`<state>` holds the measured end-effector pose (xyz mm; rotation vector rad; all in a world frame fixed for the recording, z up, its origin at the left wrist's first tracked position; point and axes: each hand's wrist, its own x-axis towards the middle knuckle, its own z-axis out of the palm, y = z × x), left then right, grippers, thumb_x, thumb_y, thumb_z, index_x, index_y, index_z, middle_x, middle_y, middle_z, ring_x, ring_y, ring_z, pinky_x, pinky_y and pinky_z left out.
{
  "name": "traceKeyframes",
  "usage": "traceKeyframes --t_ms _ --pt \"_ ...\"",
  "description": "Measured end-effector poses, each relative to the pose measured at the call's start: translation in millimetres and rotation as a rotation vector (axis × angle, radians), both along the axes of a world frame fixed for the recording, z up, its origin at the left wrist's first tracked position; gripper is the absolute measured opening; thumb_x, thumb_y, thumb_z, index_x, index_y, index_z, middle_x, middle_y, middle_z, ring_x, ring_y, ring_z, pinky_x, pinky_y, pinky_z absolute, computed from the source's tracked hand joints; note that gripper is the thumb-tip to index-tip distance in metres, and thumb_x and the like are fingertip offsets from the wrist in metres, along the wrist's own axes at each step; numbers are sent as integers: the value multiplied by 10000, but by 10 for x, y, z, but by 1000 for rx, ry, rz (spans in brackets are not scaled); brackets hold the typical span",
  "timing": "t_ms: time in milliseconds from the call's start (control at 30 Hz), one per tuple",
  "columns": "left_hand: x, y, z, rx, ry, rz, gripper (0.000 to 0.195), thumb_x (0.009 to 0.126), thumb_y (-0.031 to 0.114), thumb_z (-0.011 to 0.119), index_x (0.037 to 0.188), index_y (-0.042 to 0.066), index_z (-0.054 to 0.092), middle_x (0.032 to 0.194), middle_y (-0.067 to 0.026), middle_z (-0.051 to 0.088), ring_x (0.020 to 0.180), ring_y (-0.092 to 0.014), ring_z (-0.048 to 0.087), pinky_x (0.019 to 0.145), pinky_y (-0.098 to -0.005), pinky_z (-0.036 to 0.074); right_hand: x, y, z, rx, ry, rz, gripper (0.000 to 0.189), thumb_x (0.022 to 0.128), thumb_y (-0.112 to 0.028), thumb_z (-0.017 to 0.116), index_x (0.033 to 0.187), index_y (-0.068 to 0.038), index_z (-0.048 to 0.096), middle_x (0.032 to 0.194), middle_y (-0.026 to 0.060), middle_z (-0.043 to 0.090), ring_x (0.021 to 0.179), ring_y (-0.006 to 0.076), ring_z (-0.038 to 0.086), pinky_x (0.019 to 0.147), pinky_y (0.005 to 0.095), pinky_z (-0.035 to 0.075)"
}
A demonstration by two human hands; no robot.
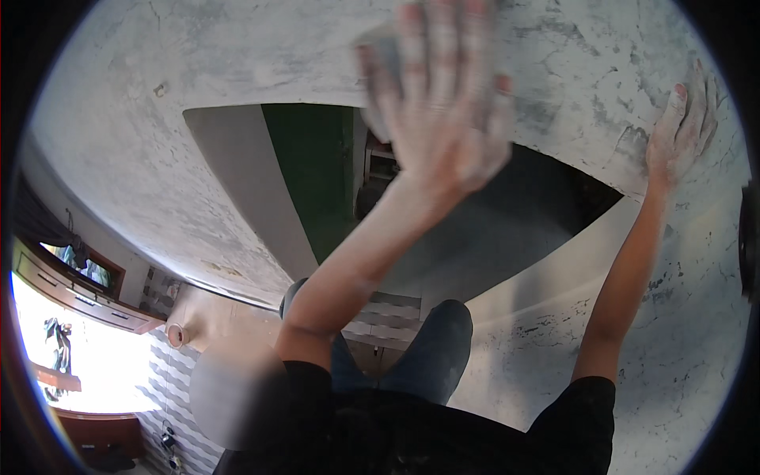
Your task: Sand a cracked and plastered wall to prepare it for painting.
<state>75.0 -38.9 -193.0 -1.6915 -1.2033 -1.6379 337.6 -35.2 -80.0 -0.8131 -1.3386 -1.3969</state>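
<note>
Over the top edge of a wall opening, my left hand [445,119] presses a flat grey sheet [380,77] against the weathered plaster wall [285,53]. Its back faces the camera, whitish dust covers it, and it is blurred. The sheet shows beside and between the fingers; the palm hides the rest, and its material is unclear. My right hand [683,133], also dusty, lies flat on the wall to the right of the opening, with fingers apart and nothing visible in it. The plaster around both hands has cracks and flaked, darker patches.
Through the opening, a dark green panel [309,172] and a dim shelf [380,160] show. A small hook or fitting [159,90] sits on the wall at the upper left. At lower left are a wooden cabinet [89,309], a round container [177,335], patterned tiles and a bright doorway.
</note>
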Motion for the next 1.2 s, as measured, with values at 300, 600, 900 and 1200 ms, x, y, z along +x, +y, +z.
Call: traceKeyframes --t_ms 300,600,900,1200 --pt "-242 244 -37 196 -3 7 613 933 296 496 1531 213 397 1638 -84 239 1527 -309 137 1201 -568 52 0 -17 -34 -32 40 -4 530 1026 -513 356 1428 -217 535 1475 118 479 1425 281 354 1174 483 228" --pt "165 88 -33 161 228 -131 641 946 364 492 1548 196 352 1628 -80 262 1515 -292 180 1201 -544 152 -72 -9 -63 -31 17 29 516 1026 -470 395 1420 -170 539 1468 124 485 1392 297 388 1159 460 255" --pt "-144 128 138 110 80 -31 654 954 388 483 1562 213 319 1632 -77 252 1518 -269 177 1199 -546 154 -55 -8 -46 -36 58 13 533 1022 -510 376 1419 -196 544 1468 125 484 1394 284 389 1163 468 243" --pt "-559 96 112 63 109 -49 574 993 306 365 1535 117 347 1604 -170 265 1492 -386 174 1197 -554 74 -20 -78 -45 -44 23 -36 502 1034 -414 411 1426 -123 526 1473 137 476 1391 319 385 1154 455 269"
